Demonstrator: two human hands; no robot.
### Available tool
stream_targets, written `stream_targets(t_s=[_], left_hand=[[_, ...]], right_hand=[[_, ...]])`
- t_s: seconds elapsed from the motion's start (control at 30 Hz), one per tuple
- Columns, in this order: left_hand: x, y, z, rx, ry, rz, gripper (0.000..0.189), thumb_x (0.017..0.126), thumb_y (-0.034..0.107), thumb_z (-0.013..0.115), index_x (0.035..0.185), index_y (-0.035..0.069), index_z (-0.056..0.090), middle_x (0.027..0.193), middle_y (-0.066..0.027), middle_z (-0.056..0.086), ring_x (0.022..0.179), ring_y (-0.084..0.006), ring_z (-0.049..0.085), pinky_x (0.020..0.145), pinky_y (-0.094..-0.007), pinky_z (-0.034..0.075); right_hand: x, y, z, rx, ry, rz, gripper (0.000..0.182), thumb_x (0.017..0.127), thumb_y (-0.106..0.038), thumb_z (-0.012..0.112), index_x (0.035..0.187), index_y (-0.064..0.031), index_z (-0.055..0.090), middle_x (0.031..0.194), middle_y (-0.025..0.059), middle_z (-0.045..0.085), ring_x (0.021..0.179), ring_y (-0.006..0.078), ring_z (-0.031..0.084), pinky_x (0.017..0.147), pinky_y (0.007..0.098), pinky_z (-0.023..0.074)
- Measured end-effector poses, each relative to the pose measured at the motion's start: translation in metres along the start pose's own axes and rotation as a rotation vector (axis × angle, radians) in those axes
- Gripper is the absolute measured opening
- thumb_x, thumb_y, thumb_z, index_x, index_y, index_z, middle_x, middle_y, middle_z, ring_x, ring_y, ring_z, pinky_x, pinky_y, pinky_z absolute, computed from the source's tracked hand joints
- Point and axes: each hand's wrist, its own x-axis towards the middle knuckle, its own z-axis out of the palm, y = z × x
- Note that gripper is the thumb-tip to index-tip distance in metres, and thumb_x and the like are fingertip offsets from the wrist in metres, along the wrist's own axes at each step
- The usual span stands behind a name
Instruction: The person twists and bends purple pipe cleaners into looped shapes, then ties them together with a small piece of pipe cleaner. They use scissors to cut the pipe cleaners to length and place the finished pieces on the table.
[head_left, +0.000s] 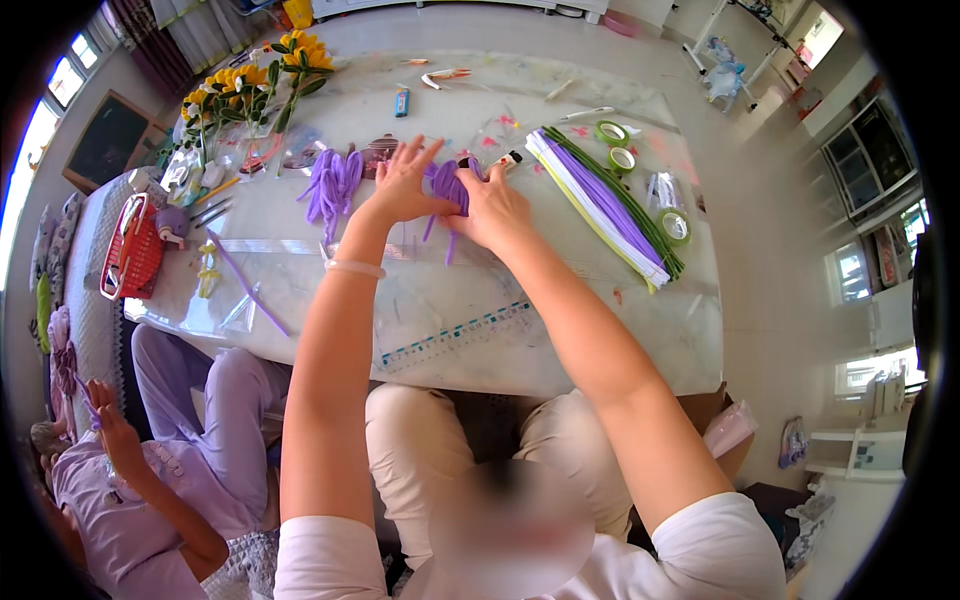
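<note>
A bundle of looped purple pipe cleaners (448, 187) is at the table's middle, with loose ends hanging toward me. My right hand (495, 210) grips it from the right side, thumb low and index finger higher. On the other side my left hand (405, 184) has its fingers spread, and its thumb reaches the bundle's lower edge. A second cluster of purple pipe-cleaner loops (332, 184) lies just left of my left hand. To the right lies a sheaf of straight pipe cleaners (600, 202) in white, yellow, purple and green.
Green tape rolls (613, 133) and a pen (589, 113) lie at right. A clear ruler (457, 335) is near the front edge. Yellow pipe-cleaner flowers (304, 51), a blue lighter (402, 102) and a red basket (135, 247) surround the work. Another person (150, 480) sits at left.
</note>
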Motion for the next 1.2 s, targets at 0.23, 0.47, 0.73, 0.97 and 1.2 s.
stream_targets(t_s=[0.23,0.47,0.73,0.97,1.2], left_hand=[[0.014,-0.023,-0.011,0.042,-0.247,-0.009,0.068,0.061,0.031,0.08,0.124,0.023,0.056,0.132,-0.0034,0.046,0.131,-0.0297,0.032,0.106,-0.0521,0.024],[0.005,-0.043,-0.012,0.089,-0.175,-0.021,0.029,0.075,0.021,0.068,0.103,0.017,0.063,0.107,-0.0042,0.056,0.112,-0.0287,0.045,0.091,-0.0461,0.038],[0.006,-0.049,0.009,-0.156,0.123,-0.047,0.036,0.08,0.015,0.06,0.111,0.001,0.049,0.101,-0.0206,0.059,0.099,-0.0386,0.054,0.085,-0.043,0.044],[-0.014,0.023,0.015,-0.083,0.095,0.05,0.066,0.062,0.035,0.078,0.12,0.018,0.051,0.109,-0.0102,0.054,0.103,-0.0334,0.051,0.085,-0.0479,0.04],[-0.017,0.013,0.027,-0.015,0.301,0.059,0.027,0.075,0.014,0.068,0.1,0.01,0.061,0.092,-0.0122,0.055,0.092,-0.0325,0.054,0.076,-0.0413,0.044]], right_hand=[[0.011,0.03,0.021,0.269,0.059,-0.027,0.052,0.063,-0.027,0.075,0.106,-0.0105,0.052,0.111,0.0181,0.054,0.091,0.0355,0.059,0.076,0.0434,0.0488],[0.01,0.063,0.003,1.037,-0.225,0.101,0.017,0.077,-0.01,0.067,0.091,-0.0065,0.059,0.084,-0.0015,0.057,0.079,0.0076,0.054,0.068,0.0235,0.0447],[0.004,0.085,-0.004,1.424,-0.223,0.269,0.011,0.085,-0.009,0.061,0.094,-0.0053,0.056,0.09,0.0038,0.059,0.085,0.0154,0.058,0.076,0.0323,0.0509],[0.004,0.076,0.004,1.556,-0.093,0.379,0.013,0.086,-0.011,0.059,0.096,-0.0061,0.053,0.095,0.0046,0.058,0.086,0.0178,0.058,0.075,0.038,0.0526],[0.019,0.062,0.028,1.271,0.177,0.182,0.017,0.078,-0.007,0.064,0.093,-0.002,0.059,0.088,0.0064,0.06,0.074,0.0148,0.06,0.061,0.0291,0.0513]])
